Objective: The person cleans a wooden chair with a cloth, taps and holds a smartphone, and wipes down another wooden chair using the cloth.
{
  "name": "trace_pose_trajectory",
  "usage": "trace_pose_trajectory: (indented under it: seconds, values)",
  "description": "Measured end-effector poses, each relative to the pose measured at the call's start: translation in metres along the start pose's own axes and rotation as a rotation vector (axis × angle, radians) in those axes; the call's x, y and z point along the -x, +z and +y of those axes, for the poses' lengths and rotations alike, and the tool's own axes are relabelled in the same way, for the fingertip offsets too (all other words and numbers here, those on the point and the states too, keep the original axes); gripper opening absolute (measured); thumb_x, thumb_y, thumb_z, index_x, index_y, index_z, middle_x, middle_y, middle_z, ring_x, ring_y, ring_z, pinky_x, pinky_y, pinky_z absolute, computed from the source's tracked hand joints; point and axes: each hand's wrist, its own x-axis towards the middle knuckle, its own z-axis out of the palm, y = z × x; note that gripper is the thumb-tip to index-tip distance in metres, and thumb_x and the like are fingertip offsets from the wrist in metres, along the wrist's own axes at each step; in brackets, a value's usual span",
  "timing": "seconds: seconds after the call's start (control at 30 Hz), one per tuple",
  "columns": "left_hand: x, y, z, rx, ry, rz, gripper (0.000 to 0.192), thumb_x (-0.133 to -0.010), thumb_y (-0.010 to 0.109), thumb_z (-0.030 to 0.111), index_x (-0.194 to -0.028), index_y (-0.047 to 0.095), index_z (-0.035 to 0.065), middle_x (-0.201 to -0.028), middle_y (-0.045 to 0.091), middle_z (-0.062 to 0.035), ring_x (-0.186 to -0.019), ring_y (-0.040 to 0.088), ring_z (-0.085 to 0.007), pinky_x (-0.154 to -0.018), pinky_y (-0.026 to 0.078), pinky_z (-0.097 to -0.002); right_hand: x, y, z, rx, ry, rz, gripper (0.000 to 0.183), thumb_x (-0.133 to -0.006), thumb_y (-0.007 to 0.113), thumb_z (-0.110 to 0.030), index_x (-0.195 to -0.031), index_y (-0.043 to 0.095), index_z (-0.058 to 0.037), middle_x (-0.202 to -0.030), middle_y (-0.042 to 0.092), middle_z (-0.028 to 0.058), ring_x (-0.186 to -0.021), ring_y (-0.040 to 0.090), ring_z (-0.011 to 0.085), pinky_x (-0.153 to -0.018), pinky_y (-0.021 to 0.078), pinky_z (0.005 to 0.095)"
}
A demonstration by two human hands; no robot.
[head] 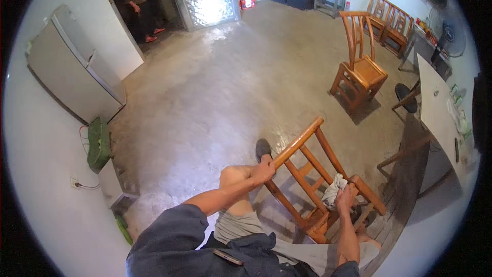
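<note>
A varnished wooden chair [303,182] is tilted in front of my body, over my legs. My left hand [264,171] is wrapped around the near end of its thick round rail [300,142]. In my right hand [346,197] is a crumpled whitish cloth [335,190], pressed to the chair beside a thick wooden bar [368,195]. Slimmer bars run between the rail and the lower frame. My right forearm and the cloth hide some of the chair's lower parts.
Another wooden chair [359,71] stands ahead on the right. A light-topped table [438,111] with several items is at the right, near a round black stool [406,98]. A refrigerator [73,73] and a green basket-like container [98,142] are on the left. A person [134,4] stands in the doorway.
</note>
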Motion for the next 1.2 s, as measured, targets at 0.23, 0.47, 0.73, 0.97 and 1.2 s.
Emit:
trace_pose_trajectory:
  seconds: [0.23, 0.47, 0.73, 0.97, 1.2]
  values:
    - [-0.015, 0.009, -0.024, 0.034, 0.033, 0.000, 0.042, -0.104, 0.041, 0.039, -0.126, 0.064, 0.0116, -0.121, 0.070, -0.0340, -0.119, 0.064, -0.0550, -0.104, 0.049, -0.0601, 0.006, 0.010, -0.012, 0.012, -0.063, 0.153, 0.037, -0.099, 0.067, -0.018, -0.127, 0.059, 0.0041, -0.131, 0.057, 0.0305, -0.124, 0.055, 0.0501, -0.103, 0.0450, 0.0572]
    - [-0.016, 0.016, -0.025, -0.005, 0.049, 0.008, 0.041, -0.104, 0.041, 0.040, -0.126, 0.064, 0.0133, -0.117, 0.071, -0.0320, -0.116, 0.066, -0.0531, -0.102, 0.050, -0.0599, 0.009, 0.007, -0.014, 0.002, 0.013, 0.113, 0.037, -0.099, 0.067, -0.018, -0.129, 0.059, 0.0036, -0.133, 0.056, 0.0300, -0.123, 0.056, 0.0501, -0.102, 0.0470, 0.0557]
    - [-0.028, 0.023, -0.041, 0.074, 0.086, 0.034, 0.043, -0.103, 0.048, 0.043, -0.120, 0.061, 0.0054, -0.109, 0.071, -0.0355, -0.106, 0.067, -0.0581, -0.098, 0.051, -0.0623, 0.012, 0.001, -0.021, -0.018, -0.004, 0.126, 0.036, -0.099, 0.067, -0.019, -0.128, 0.059, 0.0017, -0.132, 0.056, 0.0304, -0.123, 0.056, 0.0507, -0.101, 0.0472, 0.0560]
    - [-0.035, 0.025, -0.049, 0.085, 0.139, -0.022, 0.044, -0.103, 0.047, 0.041, -0.121, 0.062, 0.0049, -0.112, 0.071, -0.0348, -0.109, 0.067, -0.0576, -0.101, 0.050, -0.0620, 0.011, 0.008, -0.016, -0.007, -0.032, 0.186, 0.039, -0.099, 0.066, -0.020, -0.130, 0.057, 0.0014, -0.130, 0.056, 0.0294, -0.122, 0.057, 0.0503, -0.100, 0.0480, 0.0560]
    - [-0.036, 0.026, -0.050, 0.110, 0.135, -0.017, 0.044, -0.103, 0.047, 0.042, -0.123, 0.064, 0.0065, -0.115, 0.071, -0.0350, -0.112, 0.067, -0.0568, -0.102, 0.051, -0.0609, 0.011, 0.008, -0.016, 0.022, -0.044, 0.185, 0.041, -0.099, 0.067, -0.021, -0.132, 0.057, 0.0005, -0.131, 0.056, 0.0293, -0.121, 0.058, 0.0500, -0.100, 0.0486, 0.0559]
